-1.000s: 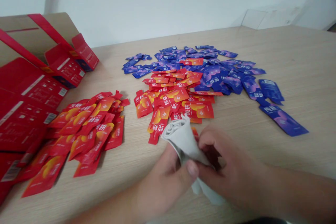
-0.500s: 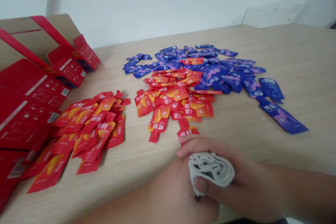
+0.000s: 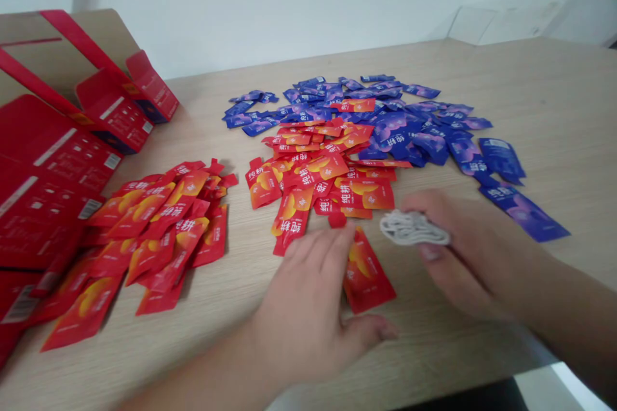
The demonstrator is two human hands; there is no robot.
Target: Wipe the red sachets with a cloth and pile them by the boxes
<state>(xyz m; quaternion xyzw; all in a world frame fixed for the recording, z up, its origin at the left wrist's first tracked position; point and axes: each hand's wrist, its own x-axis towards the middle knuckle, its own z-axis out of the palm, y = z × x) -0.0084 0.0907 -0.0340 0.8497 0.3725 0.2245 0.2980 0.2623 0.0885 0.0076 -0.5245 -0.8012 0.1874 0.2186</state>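
Observation:
A rolled white cloth-like bundle point(image 3: 409, 228) is gripped in my right hand point(image 3: 463, 257), over the table right of centre. My left hand point(image 3: 308, 302) is open, palm down, its fingers at the front of the middle pile of red-orange sachets point(image 3: 322, 173). Between my hands a single red sachet point(image 3: 369, 273) lies on the table, close to my left fingers. Blue-purple sachets point(image 3: 395, 131) are heaped behind the middle pile, with one red sachet point(image 3: 355, 104) on top of them.
Another pile of red-orange sachets point(image 3: 164, 225) lies at the left, beside large open red cartons point(image 3: 53, 186). Smaller red boxes point(image 3: 113, 112) stand behind it. A pale wall runs along the table's point(image 3: 530, 83) back edge, and the front edge shows at lower right.
My hands have moved apart. My right hand has carried the white roll up and to the right, and my left hand now reaches forward, open. The single red sachet between them is more exposed.

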